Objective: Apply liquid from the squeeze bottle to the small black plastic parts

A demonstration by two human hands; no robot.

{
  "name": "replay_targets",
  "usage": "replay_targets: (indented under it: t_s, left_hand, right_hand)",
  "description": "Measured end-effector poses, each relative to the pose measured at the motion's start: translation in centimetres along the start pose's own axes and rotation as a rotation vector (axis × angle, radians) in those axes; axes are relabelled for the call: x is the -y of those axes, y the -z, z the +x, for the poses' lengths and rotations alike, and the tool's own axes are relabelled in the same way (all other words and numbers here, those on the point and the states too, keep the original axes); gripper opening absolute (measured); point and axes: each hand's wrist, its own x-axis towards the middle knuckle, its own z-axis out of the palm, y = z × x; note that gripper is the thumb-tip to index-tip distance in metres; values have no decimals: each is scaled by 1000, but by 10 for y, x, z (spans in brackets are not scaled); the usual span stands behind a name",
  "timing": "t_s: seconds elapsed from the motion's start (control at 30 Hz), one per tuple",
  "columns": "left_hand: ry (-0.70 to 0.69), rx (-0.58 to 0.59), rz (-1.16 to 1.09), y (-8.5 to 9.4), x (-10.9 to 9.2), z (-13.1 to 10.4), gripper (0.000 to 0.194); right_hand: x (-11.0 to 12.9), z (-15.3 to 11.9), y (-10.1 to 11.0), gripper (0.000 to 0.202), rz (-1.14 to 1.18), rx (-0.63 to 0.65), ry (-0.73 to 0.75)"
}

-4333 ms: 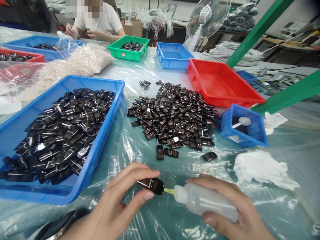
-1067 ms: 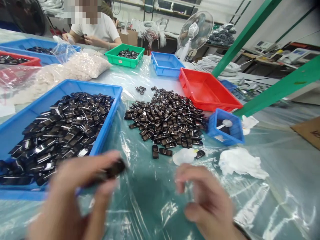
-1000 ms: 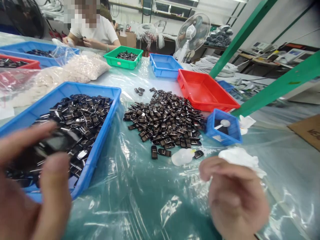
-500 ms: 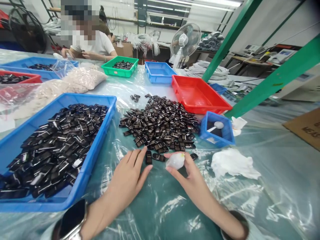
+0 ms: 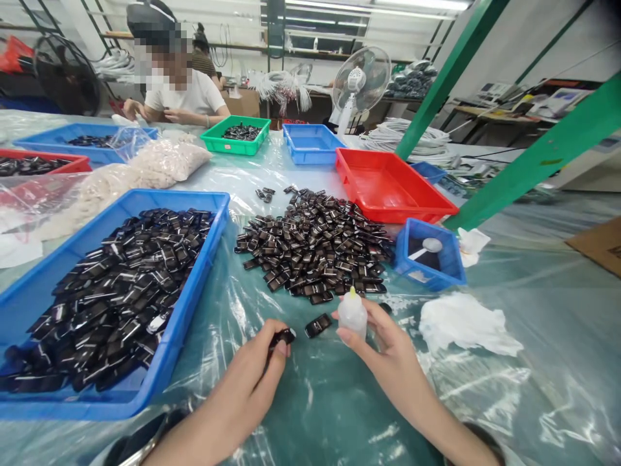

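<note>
A heap of glossy black pieces [image 5: 315, 243] lies on the table [image 5: 310, 427], which is covered with clear plastic film. On the near side of the heap, the left hand [image 5: 250, 378] pinches one black part [image 5: 287, 335] between thumb and fingers. To the right of that, also just in front of the heap, the right hand [image 5: 391, 353] is closed around a translucent squeeze bottle [image 5: 353, 317], upright, with its yellow tip [image 5: 352, 291] pointing up. Whether the bottle's base touches the table cannot be told. The two hands are apart, and a loose piece [image 5: 318, 325] lies between them, near the heap's front edge.

Left of the heap is a large blue tray [image 5: 196, 291] holding many more such pieces. Just right of the heap stands a small blue box [image 5: 436, 279] with a pale spoon [image 5: 431, 246] in it; a crumpled white cloth [image 5: 466, 323] lies nearer than that box, to the heap's right. A red tray [image 5: 407, 175] sits behind the heap to the right, and a co-worker [image 5: 187, 94] sits well beyond the heap, to the left.
</note>
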Motion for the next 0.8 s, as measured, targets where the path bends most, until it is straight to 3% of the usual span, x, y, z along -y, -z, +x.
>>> replay_targets:
  t_s: [0.23, 0.47, 0.6, 0.7, 0.8]
  left_hand:
    - [153, 8, -85, 1, 2, 3, 29]
    - [206, -14, -71, -1, 4, 3, 35]
    - [74, -44, -115, 5, 4, -2, 19]
    - [-97, -99, -166, 9, 6, -5, 25]
    - [-123, -132, -161, 10, 10, -8, 26]
  right_hand:
    - [2, -7, 1, 31, -17, 59, 67]
    - [7, -9, 4, 35, -33, 80, 106]
    - [14, -12, 5, 41, 38, 40, 127]
    - [18, -14, 6, 37, 52, 8, 193]
    - [18, -16, 10, 36, -1, 67, 273]
